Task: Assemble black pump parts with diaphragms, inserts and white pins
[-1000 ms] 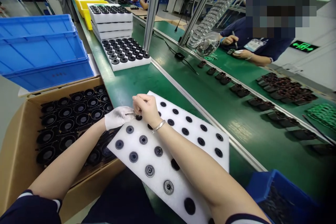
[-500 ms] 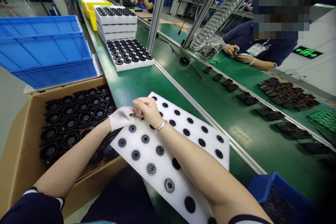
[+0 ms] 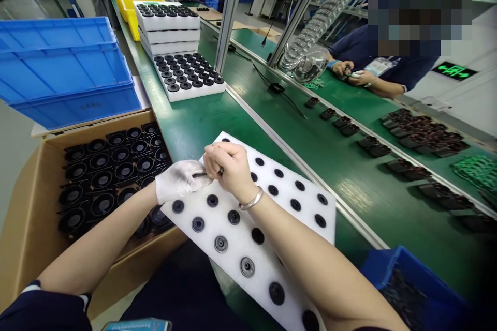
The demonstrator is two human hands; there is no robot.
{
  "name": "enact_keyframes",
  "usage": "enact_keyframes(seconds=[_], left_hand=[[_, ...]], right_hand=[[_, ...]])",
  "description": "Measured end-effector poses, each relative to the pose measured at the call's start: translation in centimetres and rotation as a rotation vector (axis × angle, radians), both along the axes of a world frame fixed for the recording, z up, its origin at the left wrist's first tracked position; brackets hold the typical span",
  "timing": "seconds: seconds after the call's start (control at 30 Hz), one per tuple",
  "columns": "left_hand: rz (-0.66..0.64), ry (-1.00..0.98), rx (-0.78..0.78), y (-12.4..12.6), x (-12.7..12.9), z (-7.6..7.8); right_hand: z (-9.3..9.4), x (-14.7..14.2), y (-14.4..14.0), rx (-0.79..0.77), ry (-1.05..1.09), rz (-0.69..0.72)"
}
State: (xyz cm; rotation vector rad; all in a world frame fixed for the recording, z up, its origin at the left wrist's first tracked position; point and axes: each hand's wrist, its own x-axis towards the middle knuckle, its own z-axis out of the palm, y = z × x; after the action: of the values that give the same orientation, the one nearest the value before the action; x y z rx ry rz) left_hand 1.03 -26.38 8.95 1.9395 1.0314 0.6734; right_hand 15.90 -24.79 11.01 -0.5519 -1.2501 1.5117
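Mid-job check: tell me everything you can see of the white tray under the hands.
The white tray is a flat, foam-looking rectangle holding spaced rows of round dark parts, some greyer than others. It sits askew on the green bench, its left corner seemingly jutting past the bench's edge. The gloved left hand is over its left side, the bare right hand beside that; the right forearm crosses above, hiding some parts. Whether either hand touches it, I can't tell.

You're on a factory assembly line — a green workbench (image 3: 186, 119), parts-filled foam trays (image 3: 169, 36) at eleven o'clock, blue crates (image 3: 62, 70) at ten, flexible exhaust duct (image 3: 330, 13) at one, a badge-wearing co-worker (image 3: 415, 70) at two.
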Motion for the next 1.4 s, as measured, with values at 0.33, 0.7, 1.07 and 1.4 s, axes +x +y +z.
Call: enact_keyframes(seconds=[0.33,0.7,1.07,1.4], left_hand=[[0.045,-0.333,-0.711,-2.5,0.9,0.3],[0.216,-0.702,-1.021,-4.2,3.6,-0.3],[0.217,-0.781,-0.934,-4.7,4.0,-1.8],[0.278,-0.969,-1.218,-5.7,4.7,-2.4]], right_hand=[[0.0,3.2,-1.6,-0.544,0.519,0.015],[0.6,6.0,-2.6,-0.621,0.690,-0.087],[1.8,6.4,-2.7,-0.467,0.655,-0.172],[2.4,5.9,-3.0,-0.406,0.629,-0.181]])
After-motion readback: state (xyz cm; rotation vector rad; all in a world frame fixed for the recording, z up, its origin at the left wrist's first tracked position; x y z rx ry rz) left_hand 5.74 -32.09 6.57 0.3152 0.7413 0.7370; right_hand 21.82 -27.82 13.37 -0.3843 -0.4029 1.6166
